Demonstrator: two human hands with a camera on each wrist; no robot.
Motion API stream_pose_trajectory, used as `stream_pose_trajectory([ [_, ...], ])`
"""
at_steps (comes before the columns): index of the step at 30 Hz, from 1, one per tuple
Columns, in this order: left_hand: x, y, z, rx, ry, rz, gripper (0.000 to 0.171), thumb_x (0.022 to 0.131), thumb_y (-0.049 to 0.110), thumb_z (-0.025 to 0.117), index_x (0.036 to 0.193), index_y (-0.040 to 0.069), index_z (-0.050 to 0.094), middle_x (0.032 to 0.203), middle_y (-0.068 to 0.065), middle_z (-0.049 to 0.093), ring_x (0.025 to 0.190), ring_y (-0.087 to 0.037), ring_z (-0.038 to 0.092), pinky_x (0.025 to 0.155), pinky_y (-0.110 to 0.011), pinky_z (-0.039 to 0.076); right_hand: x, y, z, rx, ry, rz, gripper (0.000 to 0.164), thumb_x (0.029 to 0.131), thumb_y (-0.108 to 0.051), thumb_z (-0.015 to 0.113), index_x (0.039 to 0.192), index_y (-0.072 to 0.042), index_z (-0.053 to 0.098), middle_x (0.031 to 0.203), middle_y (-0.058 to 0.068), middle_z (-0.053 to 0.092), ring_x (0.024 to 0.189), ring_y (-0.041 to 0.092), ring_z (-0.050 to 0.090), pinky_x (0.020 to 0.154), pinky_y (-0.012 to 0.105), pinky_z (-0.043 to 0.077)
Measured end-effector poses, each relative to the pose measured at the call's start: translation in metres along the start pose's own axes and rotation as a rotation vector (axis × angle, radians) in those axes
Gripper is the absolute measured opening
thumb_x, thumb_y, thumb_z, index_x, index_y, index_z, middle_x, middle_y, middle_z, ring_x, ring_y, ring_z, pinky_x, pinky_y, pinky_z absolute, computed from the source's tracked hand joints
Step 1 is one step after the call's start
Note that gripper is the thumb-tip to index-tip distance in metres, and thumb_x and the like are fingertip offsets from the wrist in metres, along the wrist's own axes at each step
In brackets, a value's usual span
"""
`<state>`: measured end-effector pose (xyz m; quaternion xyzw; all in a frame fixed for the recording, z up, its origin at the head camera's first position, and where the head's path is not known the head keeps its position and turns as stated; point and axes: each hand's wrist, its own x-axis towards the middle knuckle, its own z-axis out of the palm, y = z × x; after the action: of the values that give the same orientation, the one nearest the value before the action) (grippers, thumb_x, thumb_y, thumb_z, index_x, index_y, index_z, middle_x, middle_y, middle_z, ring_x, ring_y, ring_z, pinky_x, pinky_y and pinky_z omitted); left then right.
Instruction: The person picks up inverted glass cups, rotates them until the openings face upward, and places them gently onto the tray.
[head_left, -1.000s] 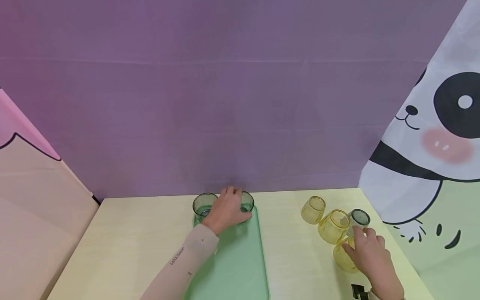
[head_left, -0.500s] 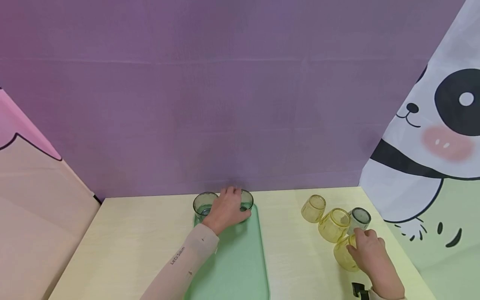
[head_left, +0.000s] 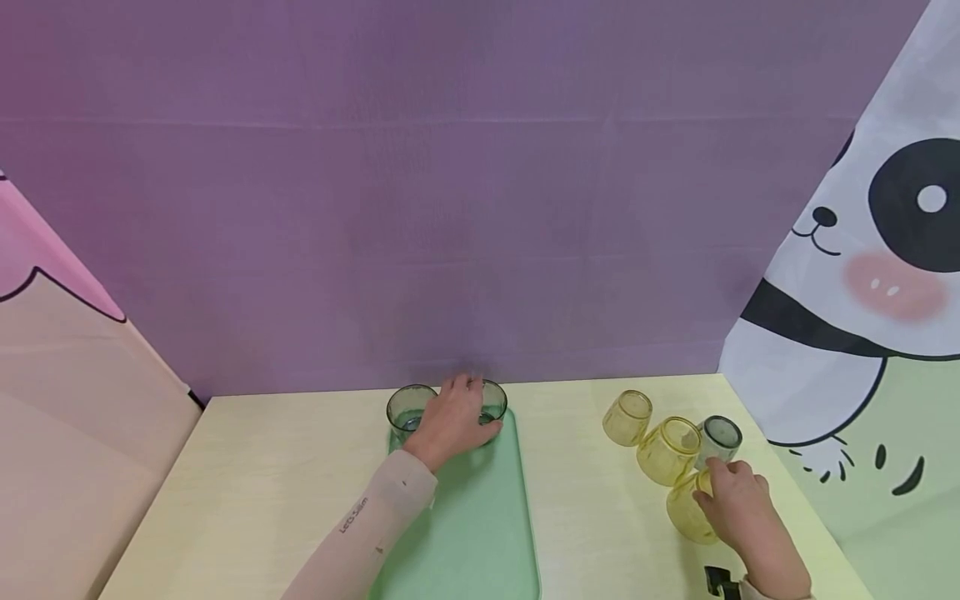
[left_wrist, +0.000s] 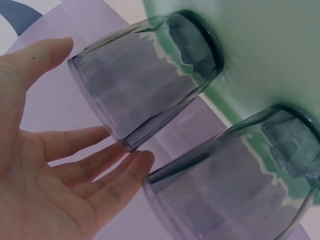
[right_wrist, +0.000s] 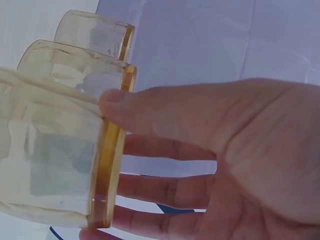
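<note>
Two grey glasses stand upright side by side at the far end of the green tray (head_left: pixel 472 517). My left hand (head_left: pixel 452 421) holds the right-hand grey glass (left_wrist: pixel 145 80) by its rim, thumb on one side and fingers on the other. A fingertip lies close to the rim of the left-hand grey glass (head_left: pixel 408 408). At the right, my right hand (head_left: pixel 742 504) grips the nearest yellow glass (right_wrist: pixel 50 150) around its thick base, which faces up. Behind it are a second yellow glass (head_left: pixel 667 454), a third yellow glass (head_left: pixel 627 418) and an upside-down grey glass (head_left: pixel 720 437).
The pale wooden table (head_left: pixel 255 492) extends to both sides of the tray. A purple cloth (head_left: pixel 480 208) hangs along its back edge. On the right is a panda-print cloth (head_left: pixel 840 317), and another printed cloth (head_left: pixel 67 433) hangs on the left.
</note>
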<state>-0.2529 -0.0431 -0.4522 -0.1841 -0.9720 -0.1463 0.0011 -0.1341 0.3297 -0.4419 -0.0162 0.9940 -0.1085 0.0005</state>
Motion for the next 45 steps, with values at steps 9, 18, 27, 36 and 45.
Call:
stream_pose_trajectory([
  [9, -0.016, 0.003, -0.015, -0.045, 0.04, 0.002, 0.076, 0.091, 0.048, 0.07, 0.145, -0.001, 0.048, 0.145, -0.02, 0.046, 0.133, -0.037, 0.043, 0.096, -0.051, 0.049, -0.003, -0.007, -0.002, 0.032, -0.012, -0.024, 0.044, 0.088, -0.008, 0.074, 0.117, 0.018, 0.053, 0.101, 0.036, 0.055, 0.097, 0.055, 0.052, 0.082, 0.064, 0.043],
  [18, -0.051, 0.008, -0.028, -0.196, 0.137, 0.021, 0.071, 0.091, 0.05, 0.069, 0.143, 0.005, 0.053, 0.142, -0.013, 0.05, 0.13, -0.033, 0.047, 0.095, -0.053, 0.049, -0.01, -0.017, -0.005, 0.075, 0.113, -0.112, 0.046, 0.085, -0.01, 0.078, 0.115, 0.017, 0.057, 0.097, 0.031, 0.057, 0.085, 0.051, 0.058, 0.076, 0.061, 0.049],
  [27, -0.08, 0.008, -0.03, -0.329, 0.206, 0.05, 0.067, 0.089, 0.045, 0.074, 0.139, 0.004, 0.056, 0.14, -0.01, 0.052, 0.13, -0.03, 0.048, 0.105, -0.047, 0.043, -0.016, -0.034, -0.005, 0.228, 0.164, -0.219, 0.046, 0.086, -0.015, 0.08, 0.121, 0.009, 0.062, 0.115, 0.025, 0.06, 0.105, 0.043, 0.06, 0.085, 0.057, 0.05],
  [36, -0.1, 0.003, -0.027, -0.517, 0.197, 0.019, 0.066, 0.087, 0.05, 0.075, 0.139, 0.013, 0.057, 0.136, 0.0, 0.053, 0.112, -0.02, 0.059, 0.09, -0.039, 0.053, -0.015, -0.05, 0.0, 0.383, 0.239, -0.272, 0.045, 0.086, -0.011, 0.08, 0.125, 0.004, 0.062, 0.116, 0.018, 0.06, 0.096, 0.029, 0.06, 0.066, 0.03, 0.056],
  [45, -0.114, -0.002, -0.017, -0.738, 0.199, 0.023, 0.059, 0.086, 0.039, 0.08, 0.136, 0.018, 0.058, 0.136, 0.002, 0.053, 0.122, -0.019, 0.054, 0.091, -0.033, 0.055, -0.01, -0.068, 0.013, 0.624, 0.229, -0.31, 0.046, 0.089, -0.008, 0.077, 0.131, -0.003, 0.061, 0.123, 0.011, 0.061, 0.103, 0.029, 0.06, 0.073, 0.029, 0.059],
])
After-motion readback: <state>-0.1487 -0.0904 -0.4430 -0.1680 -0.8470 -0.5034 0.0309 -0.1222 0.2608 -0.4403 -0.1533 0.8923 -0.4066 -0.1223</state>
